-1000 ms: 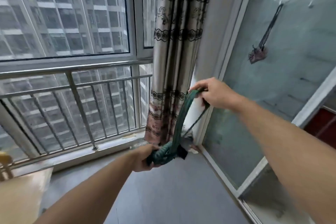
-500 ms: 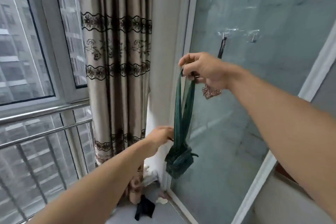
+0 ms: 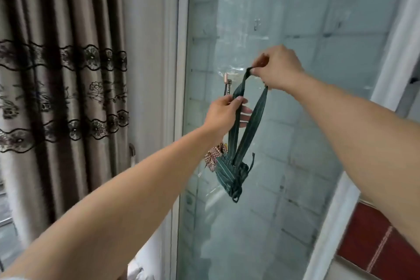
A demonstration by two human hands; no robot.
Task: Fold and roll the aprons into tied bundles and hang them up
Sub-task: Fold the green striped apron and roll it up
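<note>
While both hands (image 3: 223,113) pinch its strap, green apron bundle (image 3: 230,171) dangles

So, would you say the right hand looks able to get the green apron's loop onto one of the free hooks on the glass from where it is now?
Probably yes. The right hand pinches the loop's top just below the free hooks, with bare glass between. The left hand holds one strap lower down and blocks nothing.

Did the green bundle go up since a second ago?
Yes. The green bundle has risen from floor level by the curtain to hang beside the checked bundle on the glass door.
</note>
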